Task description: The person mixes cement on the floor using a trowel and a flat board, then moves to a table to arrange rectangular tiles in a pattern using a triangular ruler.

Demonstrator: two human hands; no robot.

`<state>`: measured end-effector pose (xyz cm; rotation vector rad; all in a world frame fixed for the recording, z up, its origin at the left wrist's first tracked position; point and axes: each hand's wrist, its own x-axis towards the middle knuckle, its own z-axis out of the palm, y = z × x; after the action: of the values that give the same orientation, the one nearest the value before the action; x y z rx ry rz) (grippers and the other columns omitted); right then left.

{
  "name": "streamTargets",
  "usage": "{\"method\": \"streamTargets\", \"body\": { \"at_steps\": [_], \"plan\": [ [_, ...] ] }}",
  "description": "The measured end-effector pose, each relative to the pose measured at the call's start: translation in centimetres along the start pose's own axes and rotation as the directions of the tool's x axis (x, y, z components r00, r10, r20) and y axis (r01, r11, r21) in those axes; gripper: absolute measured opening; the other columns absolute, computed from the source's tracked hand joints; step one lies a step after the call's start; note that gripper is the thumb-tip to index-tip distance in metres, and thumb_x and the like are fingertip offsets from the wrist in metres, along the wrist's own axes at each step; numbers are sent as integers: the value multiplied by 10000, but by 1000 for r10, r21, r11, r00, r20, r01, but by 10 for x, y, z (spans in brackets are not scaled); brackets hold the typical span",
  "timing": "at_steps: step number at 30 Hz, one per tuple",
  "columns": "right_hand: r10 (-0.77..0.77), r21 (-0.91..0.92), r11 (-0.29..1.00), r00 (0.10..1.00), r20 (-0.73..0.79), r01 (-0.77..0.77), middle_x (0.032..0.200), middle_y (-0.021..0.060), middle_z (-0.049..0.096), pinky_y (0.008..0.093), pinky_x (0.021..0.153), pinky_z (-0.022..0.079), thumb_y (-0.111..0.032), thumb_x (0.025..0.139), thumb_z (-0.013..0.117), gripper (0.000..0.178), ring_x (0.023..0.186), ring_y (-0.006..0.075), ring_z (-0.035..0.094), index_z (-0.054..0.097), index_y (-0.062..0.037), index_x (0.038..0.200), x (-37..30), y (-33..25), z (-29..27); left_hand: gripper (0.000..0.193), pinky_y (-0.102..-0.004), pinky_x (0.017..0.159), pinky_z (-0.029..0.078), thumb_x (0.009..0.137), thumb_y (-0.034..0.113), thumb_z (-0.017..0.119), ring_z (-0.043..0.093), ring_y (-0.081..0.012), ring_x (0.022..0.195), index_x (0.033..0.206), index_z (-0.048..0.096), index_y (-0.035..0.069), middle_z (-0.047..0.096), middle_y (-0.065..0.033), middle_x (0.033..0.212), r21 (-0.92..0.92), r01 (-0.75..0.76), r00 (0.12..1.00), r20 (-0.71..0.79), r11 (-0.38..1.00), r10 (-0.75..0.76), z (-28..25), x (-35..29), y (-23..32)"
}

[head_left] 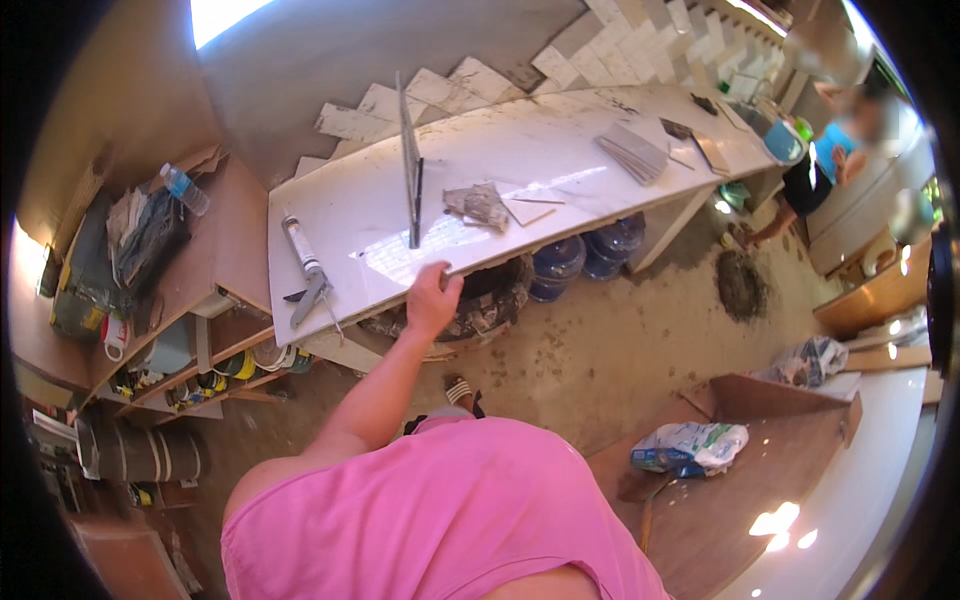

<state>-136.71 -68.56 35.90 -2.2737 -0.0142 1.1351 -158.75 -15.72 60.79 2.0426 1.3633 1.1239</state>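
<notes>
My left hand (433,302) is at the front edge of the white marble-look countertop (560,150), its thumb and fingers slightly apart with nothing visible in them. Beyond it, a long, narrow grey-and-black piece (411,170) is on the counter; its kind is unclear. A caulking gun (308,268) with a white cartridge lies at the counter's left end. To the right of the hand are a crumpled greyish-brown piece (477,205) and a cut white tile (527,211). My right hand is out of view.
Diagonal marbled tiles (440,88) line the wall; stacked tiles (632,152) lie farther right. Blue water jugs (558,266) stand under the counter. Shelves with a plastic bottle (185,190) are at left, a white bag (690,447) at lower right. Another person (830,150) stands at far right.
</notes>
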Motion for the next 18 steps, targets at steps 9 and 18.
{"method": "streamTargets", "body": {
  "at_steps": [9,18],
  "plan": [
    [202,288,941,978,-50,-179,727,91,611,365,524,448,-321,884,719,400,615,197,591,635,35,1046,-9,82,-35,263,-394,720,529,854,254,725,673,-303,794,1012,699,45,684,-143,875,-103,-20,920,387,994,59,62,-69,67],
    [23,567,822,992,-127,53,696,35,579,306,465,424,-262,920,681,286,567,143,558,623,7,1000,40,-45,-82,270,-341,720,524,867,202,727,650,-202,759,1051,692,8,689,-113,854,-214,-79,859,481,974,176,174,-37,124]
  ]
}}
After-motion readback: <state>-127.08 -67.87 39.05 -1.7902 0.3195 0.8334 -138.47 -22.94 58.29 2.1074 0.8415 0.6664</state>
